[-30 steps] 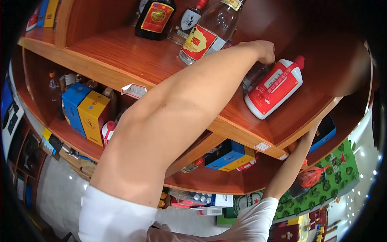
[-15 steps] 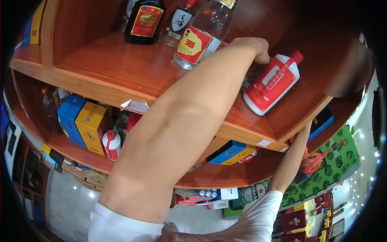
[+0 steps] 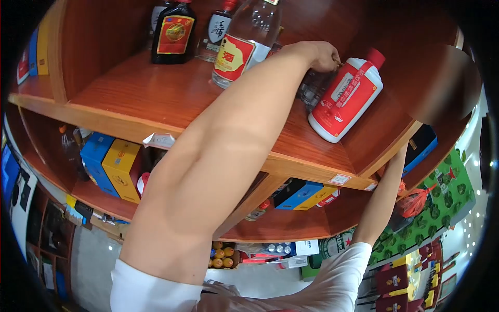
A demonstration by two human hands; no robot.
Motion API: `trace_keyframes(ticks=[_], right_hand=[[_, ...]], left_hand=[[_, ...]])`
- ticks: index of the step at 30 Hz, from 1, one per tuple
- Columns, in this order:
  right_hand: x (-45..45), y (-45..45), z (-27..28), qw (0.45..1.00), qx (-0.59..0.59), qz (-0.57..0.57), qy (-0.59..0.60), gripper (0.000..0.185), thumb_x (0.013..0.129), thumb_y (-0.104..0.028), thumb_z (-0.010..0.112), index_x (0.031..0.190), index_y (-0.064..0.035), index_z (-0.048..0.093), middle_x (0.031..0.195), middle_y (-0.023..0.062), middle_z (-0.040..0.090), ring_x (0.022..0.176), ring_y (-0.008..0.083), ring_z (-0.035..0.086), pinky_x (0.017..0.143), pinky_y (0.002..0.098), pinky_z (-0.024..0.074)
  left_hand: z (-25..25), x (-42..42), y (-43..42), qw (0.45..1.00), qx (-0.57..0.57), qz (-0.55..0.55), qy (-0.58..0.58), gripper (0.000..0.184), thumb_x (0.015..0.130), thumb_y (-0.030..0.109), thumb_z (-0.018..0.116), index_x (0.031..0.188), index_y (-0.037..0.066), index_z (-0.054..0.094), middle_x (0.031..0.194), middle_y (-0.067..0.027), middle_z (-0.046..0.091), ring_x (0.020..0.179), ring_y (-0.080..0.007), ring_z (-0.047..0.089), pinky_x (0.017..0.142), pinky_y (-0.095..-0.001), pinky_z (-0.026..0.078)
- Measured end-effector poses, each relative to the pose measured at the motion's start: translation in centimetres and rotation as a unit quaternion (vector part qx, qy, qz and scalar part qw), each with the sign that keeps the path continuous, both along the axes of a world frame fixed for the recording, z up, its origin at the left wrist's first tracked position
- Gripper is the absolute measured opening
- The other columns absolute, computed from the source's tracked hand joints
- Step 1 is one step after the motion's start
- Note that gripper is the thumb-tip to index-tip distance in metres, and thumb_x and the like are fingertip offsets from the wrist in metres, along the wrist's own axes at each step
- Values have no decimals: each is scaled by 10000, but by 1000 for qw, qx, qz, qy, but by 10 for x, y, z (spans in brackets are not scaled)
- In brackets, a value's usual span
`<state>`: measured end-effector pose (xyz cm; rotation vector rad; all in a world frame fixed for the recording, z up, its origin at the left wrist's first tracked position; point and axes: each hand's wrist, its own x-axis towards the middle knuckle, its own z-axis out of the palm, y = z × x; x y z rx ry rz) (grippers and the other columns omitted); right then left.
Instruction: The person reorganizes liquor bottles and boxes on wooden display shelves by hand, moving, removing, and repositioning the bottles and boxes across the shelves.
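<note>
My left hand reaches deep into the upper shelf, its fingers curled closed at the top of a clear glass bottle. A small gold-coloured bit shows at the fingertips; my forearm hides much of the bottle. Close by on the right stands a white bottle with a red label and red cap. Left of my arm are a large clear bottle with a red and yellow label, a small clear bottle with a red cap and a dark bottle. Only my right forearm shows; its hand is behind the shelf edge.
The wooden shelf's front edge carries price tags. Blue and yellow boxes stand on the lower shelf. A green Heineken display, a red plastic bag and a crate of yellow-orange items are below.
The view has shifted, so the shelf bottles sit further left. My left hand stays beside the white bottle, and its curled fingers and the gold-coloured bit show more clearly.
</note>
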<state>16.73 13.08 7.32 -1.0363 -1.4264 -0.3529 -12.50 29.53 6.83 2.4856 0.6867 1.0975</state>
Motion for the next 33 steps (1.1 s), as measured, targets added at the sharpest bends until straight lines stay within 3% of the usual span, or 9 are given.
trace_keyframes(ticks=[7, 13, 17, 20, 28, 33], right_hand=[[3, -5, -5, 1000, 1, 3, 3, 281, 943, -237, 622, 1129, -27, 639, 1011, 125, 671, 946, 211, 622, 767, 354, 522], [5, -8, -9, 1000, 4, 3, 5, 271, 946, -232, 618, 1119, -25, 637, 996, 111, 670, 927, 194, 619, 756, 347, 519], [4, -6, -11, 1000, 4, 3, 5, 264, 948, -229, 616, 1112, -24, 636, 987, 102, 669, 914, 183, 617, 748, 343, 518], [3, -6, -13, 1000, 7, 0, 6, 258, 949, -227, 614, 1107, -23, 635, 979, 95, 669, 904, 174, 616, 742, 339, 517], [-3, -1, -14, 1000, 17, 4, 2, 245, 953, -221, 608, 1094, -21, 633, 960, 76, 667, 879, 152, 612, 727, 330, 513], [-6, 2, -16, 1000, 30, 9, 3, 237, 956, -217, 605, 1085, -20, 631, 948, 64, 666, 862, 138, 609, 717, 324, 511]], left_hand=[[1, 6, -4, 999, -22, 10, -31, 291, 926, 226, 711, 1131, 19, 719, 1056, -122, 728, 965, -217, 665, 874, -354, 516], [11, -14, -19, 998, -26, 52, -1, 353, 898, 316, 779, 1107, 34, 749, 1036, -134, 745, 946, -223, 686, 845, -363, 529], [21, -23, -21, 988, -20, 151, 23, 370, 882, 365, 794, 1066, 45, 776, 1085, -144, 749, 980, -242, 703, 859, -369, 542], [26, -36, -44, 975, 53, 205, 73, 407, 879, 383, 795, 1115, 52, 772, 1105, -149, 745, 1000, -247, 702, 887, -380, 548], [26, -41, -56, 973, 3, 214, 83, 526, 907, 418, 741, 1250, 21, 708, 1267, -187, 690, 1170, -330, 655, 981, -443, 510], [21, -41, -55, 978, -43, 200, 45, 602, 814, 376, 663, 1309, 34, 664, 1405, -208, 598, 1308, -344, 578, 1070, -413, 472]])
